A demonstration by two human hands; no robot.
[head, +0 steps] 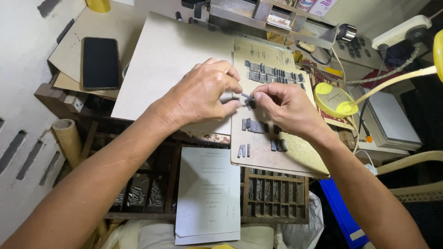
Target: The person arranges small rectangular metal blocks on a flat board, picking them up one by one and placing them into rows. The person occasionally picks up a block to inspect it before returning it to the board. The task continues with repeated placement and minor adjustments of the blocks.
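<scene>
My left hand (203, 94) and my right hand (284, 108) meet above a tan cardboard sheet (286, 159). Together their fingertips pinch a small grey metal type piece (247, 99). Rows of similar metal type pieces (272, 74) lie at the far end of the cardboard. A short row of type (254, 125) sits just below my right hand, and a few loose pieces (243, 150) lie nearer to me.
A wooden type case (272, 193) with small compartments sits below, partly covered by a printed white paper (207, 193). A black phone (99, 62) lies at left on grey board (170, 60). A yellow desk lamp base (333, 99) stands at right.
</scene>
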